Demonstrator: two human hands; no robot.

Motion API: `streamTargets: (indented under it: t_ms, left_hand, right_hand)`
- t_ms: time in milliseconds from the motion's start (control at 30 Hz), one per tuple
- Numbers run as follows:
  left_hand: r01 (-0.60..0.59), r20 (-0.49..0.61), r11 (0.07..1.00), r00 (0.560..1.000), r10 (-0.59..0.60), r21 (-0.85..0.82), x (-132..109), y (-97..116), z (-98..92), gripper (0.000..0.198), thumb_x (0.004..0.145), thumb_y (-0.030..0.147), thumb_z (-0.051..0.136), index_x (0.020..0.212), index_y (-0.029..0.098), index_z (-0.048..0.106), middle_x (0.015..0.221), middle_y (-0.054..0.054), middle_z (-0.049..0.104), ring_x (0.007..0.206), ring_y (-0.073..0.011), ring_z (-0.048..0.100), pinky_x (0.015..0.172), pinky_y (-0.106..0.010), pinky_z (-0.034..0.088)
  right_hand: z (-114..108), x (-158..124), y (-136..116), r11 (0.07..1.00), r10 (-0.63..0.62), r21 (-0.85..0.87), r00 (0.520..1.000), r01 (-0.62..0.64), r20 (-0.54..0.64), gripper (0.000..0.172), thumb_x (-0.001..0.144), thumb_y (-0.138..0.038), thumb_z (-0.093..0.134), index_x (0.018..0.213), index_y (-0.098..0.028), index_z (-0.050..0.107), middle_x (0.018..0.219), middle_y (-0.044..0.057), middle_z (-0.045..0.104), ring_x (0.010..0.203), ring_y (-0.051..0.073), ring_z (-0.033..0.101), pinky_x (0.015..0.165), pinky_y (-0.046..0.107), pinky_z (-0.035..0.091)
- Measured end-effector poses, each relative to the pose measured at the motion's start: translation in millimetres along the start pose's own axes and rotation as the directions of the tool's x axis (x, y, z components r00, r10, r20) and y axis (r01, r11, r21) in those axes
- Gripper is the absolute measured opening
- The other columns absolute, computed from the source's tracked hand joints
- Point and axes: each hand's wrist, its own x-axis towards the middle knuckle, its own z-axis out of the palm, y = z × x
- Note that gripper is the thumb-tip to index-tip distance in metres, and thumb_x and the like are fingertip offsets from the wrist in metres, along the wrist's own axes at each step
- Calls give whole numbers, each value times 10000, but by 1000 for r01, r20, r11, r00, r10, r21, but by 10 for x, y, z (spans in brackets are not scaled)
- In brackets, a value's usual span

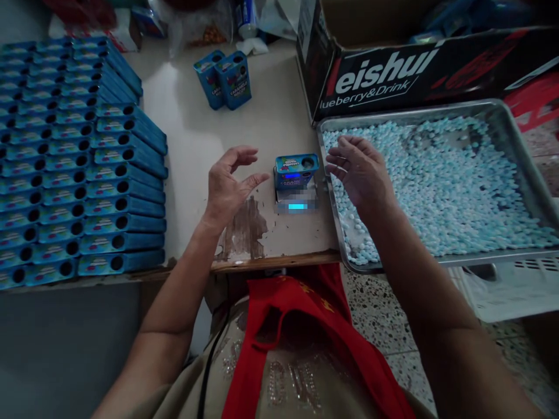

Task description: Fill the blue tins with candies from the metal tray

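Observation:
A small blue printed candy box [296, 169] with a round hole in its top stands on a small digital scale [301, 201] whose display is lit. My left hand [231, 183] is held just left of the box, fingers and thumb apart, nothing in it and not touching the box. My right hand [364, 171] is over the left side of a metal tray [345, 256] of light-blue and white candies [441, 192]. Its fingers are half bent with gaps between them, pointing towards the box; no held thing shows, though the palm side is hidden.
Many blue boxes [126, 203] lie stacked in rows at the left. Two more boxes [225, 80] stand at the back of the worn table [187, 134]. A black cardboard carton [384, 75] is behind the tray. Plastic bags and a blue tube [247, 17] lie at the far edge.

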Motion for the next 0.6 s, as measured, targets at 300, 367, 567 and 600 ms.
streamTargets:
  t_ms: [300,367,567,600]
  left_hand:
    - [-1,9,999,1000,0,44,-116,-168,364,751,813,505,1137,1386,280,707,1391,-97,836,1312,-305,810,1196,-479,648]
    - [-7,52,1000,999,6,17,-86,-177,469,657,849,497,1112,1322,263,722,1325,-84,848,1270,-300,823,1165,-453,660]
    - [-265,214,958,947,238,110,402,161,592,369,998,336,965,1304,255,773,1295,-66,845,1236,-294,813,1126,-427,676]
    - [-357,258,921,914,312,153,508,277,624,350,1005,298,943,1318,266,787,1317,-70,838,1270,-310,798,1144,-449,672]
  right_hand:
    - [115,-55,149,951,51,308,998,-37,-39,385,905,-548,1017,1012,-306,737,957,-4,752,875,165,747,794,292,647]
    - [131,-61,116,940,67,337,996,-45,-52,370,927,-531,1010,1009,-304,729,942,-8,749,877,164,753,793,288,647]
    - [254,-31,59,843,210,520,975,-142,-74,411,1049,-658,881,975,-303,689,871,3,718,927,217,785,759,322,655]
    - [261,-15,58,802,250,575,965,-160,-81,426,1080,-685,830,978,-296,689,886,12,731,934,220,788,762,325,660]
